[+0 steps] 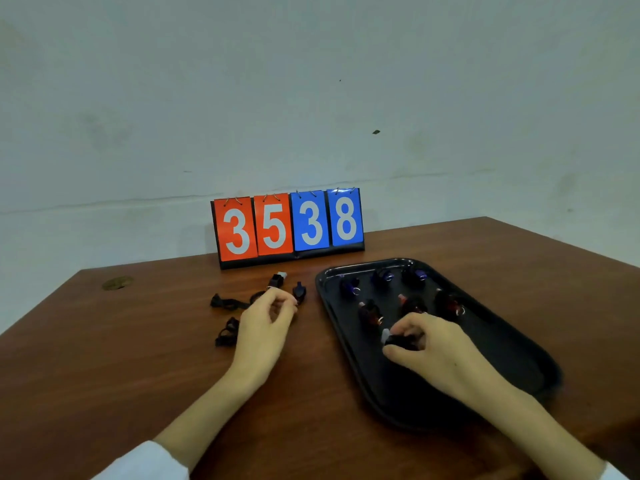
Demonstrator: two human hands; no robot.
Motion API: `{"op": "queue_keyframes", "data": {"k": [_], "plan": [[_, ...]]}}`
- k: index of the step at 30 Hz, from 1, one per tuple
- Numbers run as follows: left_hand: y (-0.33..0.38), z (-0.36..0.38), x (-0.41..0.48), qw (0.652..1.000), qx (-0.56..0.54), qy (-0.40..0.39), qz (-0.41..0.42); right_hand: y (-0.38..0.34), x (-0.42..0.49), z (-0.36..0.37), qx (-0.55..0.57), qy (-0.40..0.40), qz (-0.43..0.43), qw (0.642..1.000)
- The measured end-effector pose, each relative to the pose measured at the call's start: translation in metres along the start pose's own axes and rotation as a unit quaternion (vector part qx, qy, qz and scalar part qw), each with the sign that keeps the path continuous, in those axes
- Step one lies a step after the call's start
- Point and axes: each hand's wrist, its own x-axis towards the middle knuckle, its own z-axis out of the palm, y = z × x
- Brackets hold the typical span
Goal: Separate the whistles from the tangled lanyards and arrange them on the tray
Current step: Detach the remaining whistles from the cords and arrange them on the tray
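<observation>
A black tray [502, 368] lies on the right of the brown table. Three blue whistles [382, 278] sit in its far row and three red whistles [370, 312] in the row below. My right hand [429, 351] is over the tray's near left part and pinches a black whistle with a white mouthpiece [393, 337]. My left hand [266, 323] hovers left of the tray with curled fingers close to a dark blue whistle [299, 292]. A black whistle [278, 279] lies just beyond it. Black lanyards [227, 303] lie in loose bundles to the left.
A flip scoreboard [289, 226] reading 3 5 3 8 stands at the table's back edge against the pale wall. A round cable hole [117, 283] is at the table's far left. Another lanyard bundle [227, 336] lies beside my left wrist.
</observation>
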Motion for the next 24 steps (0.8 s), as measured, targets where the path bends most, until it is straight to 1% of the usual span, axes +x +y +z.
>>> {"op": "queue_keyframes", "data": {"k": [2,6,9,12,14,17,18,20,22,24], "plan": [[-0.009,-0.007,0.007,0.999,0.044,0.025,0.009,0.006,-0.006,0.002,-0.011,0.009,0.000,1.000],[-0.025,-0.011,0.014,0.996,0.061,0.064,-0.017,0.010,-0.011,0.003,-0.035,0.014,-0.005,0.999],[-0.028,-0.009,0.016,0.994,0.083,0.068,-0.014,0.012,-0.011,0.002,-0.032,0.011,-0.001,0.999],[-0.026,-0.008,0.014,0.989,0.123,0.076,0.004,0.005,-0.003,-0.003,-0.018,0.033,-0.014,0.999],[-0.023,-0.006,0.015,0.981,0.178,0.072,0.026,-0.006,0.009,-0.010,-0.009,0.035,-0.028,0.999],[-0.024,0.007,0.025,0.942,0.314,0.083,0.086,-0.038,0.039,-0.011,0.011,0.021,-0.059,0.998],[-0.022,0.014,0.030,0.929,0.349,0.081,0.090,-0.049,0.050,-0.009,0.016,0.021,-0.069,0.997],[-0.021,0.027,0.042,0.906,0.411,0.065,0.074,-0.071,0.073,0.002,0.002,0.001,-0.086,0.996],[-0.021,0.037,0.051,0.881,0.467,0.047,0.066,-0.083,0.092,0.013,-0.025,-0.038,-0.094,0.995],[-0.022,0.044,0.057,0.856,0.511,0.029,0.075,-0.086,0.104,0.021,-0.038,-0.081,-0.091,0.992]]}}
